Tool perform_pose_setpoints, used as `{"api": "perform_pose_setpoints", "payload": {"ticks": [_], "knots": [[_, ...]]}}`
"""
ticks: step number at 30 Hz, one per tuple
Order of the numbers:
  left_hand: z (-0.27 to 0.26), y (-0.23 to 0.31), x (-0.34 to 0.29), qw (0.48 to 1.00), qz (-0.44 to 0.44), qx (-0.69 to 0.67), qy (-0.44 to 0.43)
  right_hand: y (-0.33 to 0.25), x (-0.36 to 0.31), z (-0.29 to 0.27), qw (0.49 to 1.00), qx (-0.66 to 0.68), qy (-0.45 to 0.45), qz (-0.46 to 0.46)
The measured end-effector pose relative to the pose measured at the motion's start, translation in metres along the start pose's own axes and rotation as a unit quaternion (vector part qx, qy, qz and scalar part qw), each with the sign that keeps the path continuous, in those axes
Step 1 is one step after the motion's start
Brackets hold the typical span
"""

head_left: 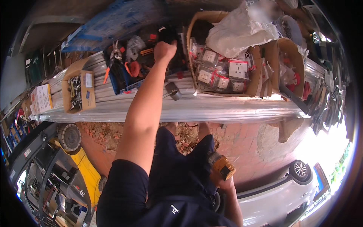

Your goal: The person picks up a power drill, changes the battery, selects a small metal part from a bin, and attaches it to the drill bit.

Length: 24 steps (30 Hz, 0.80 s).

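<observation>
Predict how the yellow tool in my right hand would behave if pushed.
The yellow tool should stay stiff: its casing looks hard and blocky. It is probably heavy for its size, given that bulky body. Its dark end looks rounded, so it might rock; the right hand hides part of it.

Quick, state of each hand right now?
Left hand: by a black item; open or closed cannot be told.
Right hand: closed, holding a yellow-and-black power tool.
</observation>
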State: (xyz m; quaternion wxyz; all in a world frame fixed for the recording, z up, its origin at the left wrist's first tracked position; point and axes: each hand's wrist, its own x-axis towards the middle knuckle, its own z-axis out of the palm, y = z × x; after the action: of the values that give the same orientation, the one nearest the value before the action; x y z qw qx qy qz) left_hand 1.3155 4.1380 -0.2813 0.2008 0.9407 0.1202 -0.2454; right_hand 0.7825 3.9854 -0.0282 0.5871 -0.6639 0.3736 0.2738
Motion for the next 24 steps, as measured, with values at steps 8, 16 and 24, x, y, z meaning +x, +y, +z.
{"api": "perform_pose_setpoints", "payload": {"ticks": [8,16,24], "knots": [[0.066,0.025,0.06,0.955,-0.263,-0.102,0.086,0.033,0.004,-0.02,0.998,-0.007,0.031,0.05],[0.036,-0.022,0.044,0.996,-0.026,-0.006,0.091,0.023,0.001,-0.038,0.998,-0.025,0.033,-0.048],[0.049,0.01,0.046,0.985,-0.144,-0.072,0.062,0.02,0.001,-0.039,0.968,0.234,0.001,0.093]]}}
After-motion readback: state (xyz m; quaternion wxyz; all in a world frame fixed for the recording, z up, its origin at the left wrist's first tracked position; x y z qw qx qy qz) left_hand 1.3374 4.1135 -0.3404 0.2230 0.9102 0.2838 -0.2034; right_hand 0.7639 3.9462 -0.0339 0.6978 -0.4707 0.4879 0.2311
